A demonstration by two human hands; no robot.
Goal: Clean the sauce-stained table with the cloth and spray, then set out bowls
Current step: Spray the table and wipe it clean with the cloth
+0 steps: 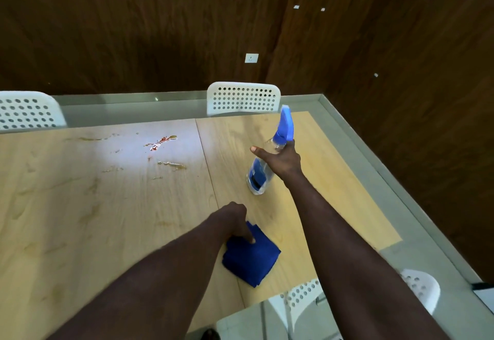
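Right now you have two hands at work, on one cloth and one spray bottle. Your left hand [235, 216] is bent down over the far left corner of the cloth [254, 259], a dark blue, soft-looking square folded flat on the table [80, 206]. One fingertip presses on top of it, but the other fingers are hidden under your knuckles, so a true pinch cannot be told. Your right hand [279, 159] is on the spray bottle [258, 176], a clear plastic bottle with a blue label and a blue trigger head. It leans in the view with its base at the table. Your fingers curl round its neck from the right, and your thumb sticks out to the left, off the plastic. The table is pale wood grain in two panels with a seam between them, set in a grey, glassy border. One red sauce smear [159, 143] lies far left of the bottle, with several brownish streaks around it. Two white perforated chair backs [243, 97] stand along the far side.
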